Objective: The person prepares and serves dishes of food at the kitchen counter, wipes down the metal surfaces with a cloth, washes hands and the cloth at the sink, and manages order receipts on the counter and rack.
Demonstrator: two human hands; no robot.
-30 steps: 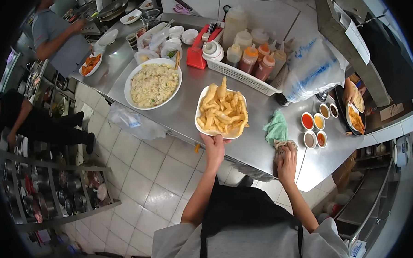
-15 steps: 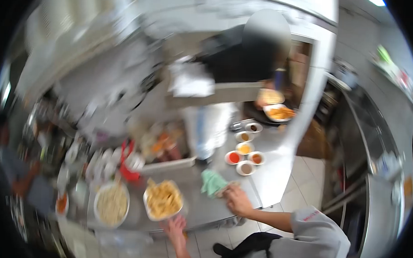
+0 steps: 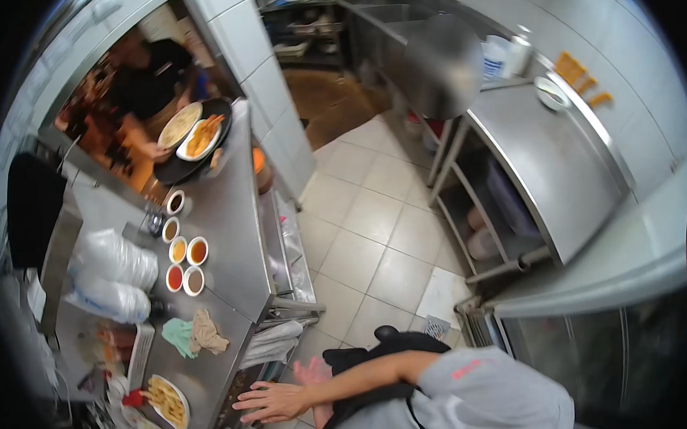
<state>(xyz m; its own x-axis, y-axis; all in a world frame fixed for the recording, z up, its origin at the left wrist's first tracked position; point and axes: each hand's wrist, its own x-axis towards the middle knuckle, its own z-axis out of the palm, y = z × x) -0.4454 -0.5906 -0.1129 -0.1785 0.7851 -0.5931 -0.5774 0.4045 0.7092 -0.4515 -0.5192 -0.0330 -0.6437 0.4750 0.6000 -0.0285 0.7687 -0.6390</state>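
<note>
My right hand (image 3: 272,401) reaches past the counter's front edge with its fingers spread and nothing in them. Partly behind my right wrist is my left hand (image 3: 313,372), slightly blurred, its fingers apart and holding nothing. The nearest food is a white dish of fried strips (image 3: 167,402) on the steel counter (image 3: 229,286), apart from both hands. A beige cloth (image 3: 208,333) lies against a green cloth (image 3: 179,336) farther along. Several small sauce cups, one with red sauce (image 3: 174,278), stand beyond the cloths.
At a wall opening, another person (image 3: 146,83) holds a black tray (image 3: 223,136) bearing two dishes. Plastic-wrapped stacks (image 3: 115,273) stand along the counter's back. Tiled floor (image 3: 373,239) lies between the counter and a steel side table (image 3: 549,158).
The view has swung right. My left hand has let go of the dish of fried strips, and my right hand has left the beige cloth. The two hands are now close together.
</note>
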